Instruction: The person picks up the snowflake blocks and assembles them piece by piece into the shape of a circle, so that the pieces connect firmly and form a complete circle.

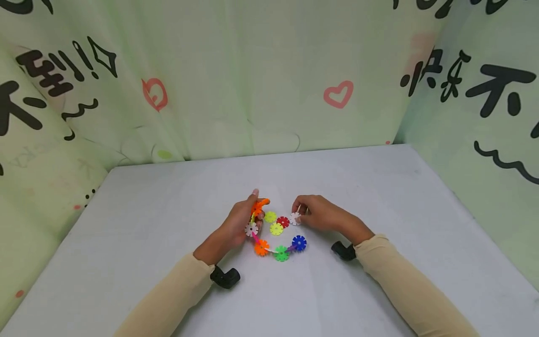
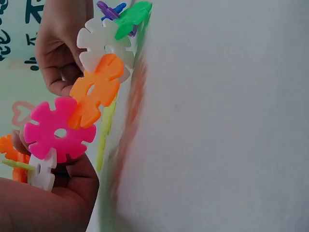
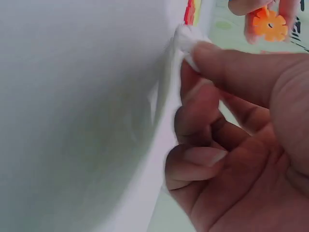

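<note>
My left hand (image 1: 236,223) grips one end of a chain of interlocking plastic flower discs. Along the chain are an orange disc (image 1: 261,248), a green disc (image 1: 281,253) and, at its far end, a blue disc (image 1: 299,243). A pink disc (image 2: 43,130) of the chain stands just above the left fingers in the left wrist view. Between thumb and fingertips, my right hand (image 1: 321,213) pinches a white disc (image 1: 294,218), mostly hidden by the thumb in the right wrist view. A red disc (image 1: 282,222) lies beside it on the table.
Two yellow discs (image 1: 276,229) lie near the red one, between the hands and inside the chain's curve. The white-covered table (image 1: 362,290) spreads around them. Printed curtains (image 1: 252,84) hang behind and at both sides.
</note>
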`<move>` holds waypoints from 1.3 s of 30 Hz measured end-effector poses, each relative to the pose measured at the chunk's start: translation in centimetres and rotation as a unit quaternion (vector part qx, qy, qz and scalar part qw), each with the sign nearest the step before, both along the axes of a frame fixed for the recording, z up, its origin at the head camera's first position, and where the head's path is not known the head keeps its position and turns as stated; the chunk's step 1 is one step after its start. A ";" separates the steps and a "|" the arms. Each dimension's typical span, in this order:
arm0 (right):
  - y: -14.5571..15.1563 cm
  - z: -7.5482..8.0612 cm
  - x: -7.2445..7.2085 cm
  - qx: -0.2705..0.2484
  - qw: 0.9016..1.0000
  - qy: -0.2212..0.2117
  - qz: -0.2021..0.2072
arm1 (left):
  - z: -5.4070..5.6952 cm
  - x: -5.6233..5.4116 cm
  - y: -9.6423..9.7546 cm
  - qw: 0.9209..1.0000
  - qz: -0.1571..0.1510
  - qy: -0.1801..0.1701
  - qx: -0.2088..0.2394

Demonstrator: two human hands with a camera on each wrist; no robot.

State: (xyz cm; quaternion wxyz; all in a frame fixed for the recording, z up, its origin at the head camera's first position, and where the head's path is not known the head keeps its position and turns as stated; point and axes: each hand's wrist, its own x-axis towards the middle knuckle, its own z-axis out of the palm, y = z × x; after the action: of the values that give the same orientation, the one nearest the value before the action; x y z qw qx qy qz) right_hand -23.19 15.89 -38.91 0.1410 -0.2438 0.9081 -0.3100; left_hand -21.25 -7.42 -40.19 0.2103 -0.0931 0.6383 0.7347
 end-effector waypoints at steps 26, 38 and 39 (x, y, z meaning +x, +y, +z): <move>-3.2 1.4 -0.5 -0.178 0.981 0.034 -0.061 | 0.0 0.2 0.9 0.999 -0.037 0.021 -0.030; -3.2 1.5 -0.4 -0.181 0.982 -0.004 -0.056 | 0.1 0.1 0.7 1.000 -0.026 0.017 -0.006; -3.2 1.6 -0.4 -0.180 0.982 -0.007 -0.054 | 0.1 0.1 0.7 1.000 -0.027 0.015 0.001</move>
State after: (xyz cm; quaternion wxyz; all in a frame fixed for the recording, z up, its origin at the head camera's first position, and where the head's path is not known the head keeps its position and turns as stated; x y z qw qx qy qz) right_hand -23.56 12.67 -37.36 0.0839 -0.2133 0.8484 -0.4771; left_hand -21.12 -6.68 -40.12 0.2206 -0.0642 0.6431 0.7305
